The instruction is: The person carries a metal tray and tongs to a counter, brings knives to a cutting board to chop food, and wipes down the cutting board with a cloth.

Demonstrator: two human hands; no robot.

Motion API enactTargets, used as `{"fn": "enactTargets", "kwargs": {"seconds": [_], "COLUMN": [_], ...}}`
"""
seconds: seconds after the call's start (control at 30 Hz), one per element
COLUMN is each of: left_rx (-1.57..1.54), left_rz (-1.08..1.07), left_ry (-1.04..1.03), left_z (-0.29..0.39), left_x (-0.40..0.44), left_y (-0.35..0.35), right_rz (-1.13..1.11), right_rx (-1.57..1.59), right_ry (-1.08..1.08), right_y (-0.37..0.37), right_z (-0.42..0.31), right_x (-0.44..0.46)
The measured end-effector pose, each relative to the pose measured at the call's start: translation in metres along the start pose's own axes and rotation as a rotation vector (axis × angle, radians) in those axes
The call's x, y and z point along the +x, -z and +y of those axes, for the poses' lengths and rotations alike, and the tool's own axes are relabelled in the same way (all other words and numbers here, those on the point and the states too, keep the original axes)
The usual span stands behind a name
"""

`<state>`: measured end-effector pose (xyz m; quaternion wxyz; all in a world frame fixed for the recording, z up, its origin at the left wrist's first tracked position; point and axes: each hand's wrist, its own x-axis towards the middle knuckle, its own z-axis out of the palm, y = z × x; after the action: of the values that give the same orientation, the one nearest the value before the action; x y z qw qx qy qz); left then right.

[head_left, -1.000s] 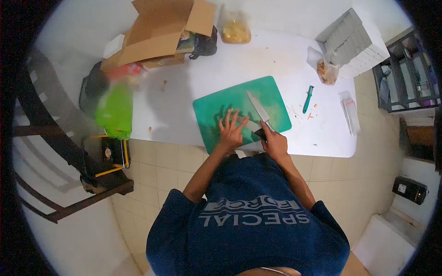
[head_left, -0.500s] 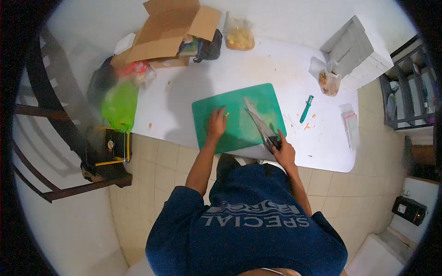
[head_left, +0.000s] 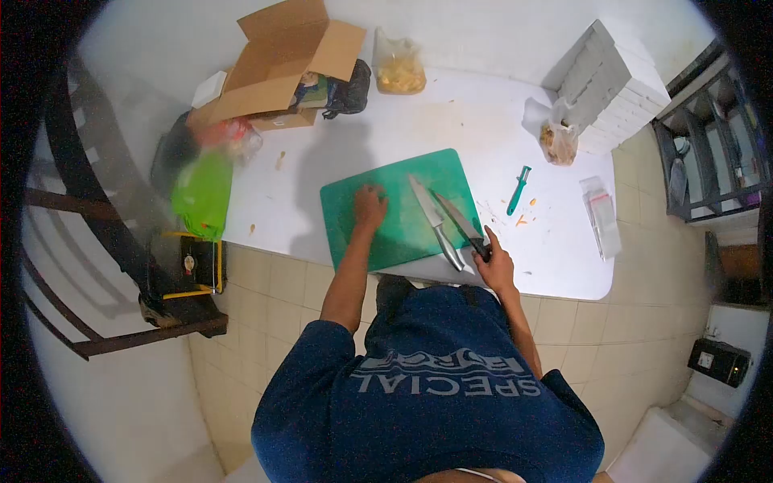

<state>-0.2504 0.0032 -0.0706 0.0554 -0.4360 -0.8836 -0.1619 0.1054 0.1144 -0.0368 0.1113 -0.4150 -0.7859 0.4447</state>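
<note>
My right hand point(head_left: 497, 267) is closed around the black handle of a kitchen knife point(head_left: 462, 219), whose blade lies over the right part of the green cutting board point(head_left: 403, 241). Just left of that blade rests a second knife point(head_left: 431, 212) with a silver metal handle, its handle end reaching past the board's near edge. My left hand point(head_left: 370, 208) is on the left half of the board with its fingers curled in. Whatever those fingers hold, if anything, is too small or hidden to make out.
Right of the board lie a green-handled peeler point(head_left: 519, 190), orange scraps point(head_left: 522, 219) and plastic bags point(head_left: 601, 217). Filled plastic bags point(head_left: 560, 142) point(head_left: 401, 74), white stacked boxes point(head_left: 620, 88), an open carton point(head_left: 278, 64) and a green bag point(head_left: 203, 193) stand around the table.
The two knives, overlapping before, now lie apart, the black-handled one further right. My left fingers have curled in, and the orange bit by them no longer shows. The view has shifted slightly.
</note>
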Motion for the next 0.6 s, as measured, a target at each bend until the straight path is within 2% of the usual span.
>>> {"fn": "enactTargets", "kwargs": {"seconds": [0.13,0.27,0.33,0.47,0.53,0.6], "left_rx": [-0.011,-0.212,-0.380,-0.296,-0.247,-0.211], "left_rz": [-0.178,-0.161,-0.013,0.040,-0.130,-0.096], "left_ry": [0.037,-0.004,0.187,0.218,0.235,0.200], "left_z": [-0.020,-0.033,-0.005,-0.016,-0.015,-0.013], "left_x": [0.001,-0.023,-0.030,-0.039,-0.042,-0.044], "left_y": [-0.025,-0.021,0.016,0.021,0.019,0.012], "right_rz": [0.005,0.022,0.025,0.010,0.027,0.007], "right_rx": [-0.013,-0.011,-0.010,0.038,0.046,0.050], "right_ry": [0.019,0.043,0.049,0.076,0.092,0.093], "right_y": [0.003,0.007,0.007,0.004,0.003,0.003], "right_z": [0.004,0.009,0.012,0.017,0.019,0.016], "right_x": [0.001,-0.001,-0.001,0.002,0.002,0.002]}}
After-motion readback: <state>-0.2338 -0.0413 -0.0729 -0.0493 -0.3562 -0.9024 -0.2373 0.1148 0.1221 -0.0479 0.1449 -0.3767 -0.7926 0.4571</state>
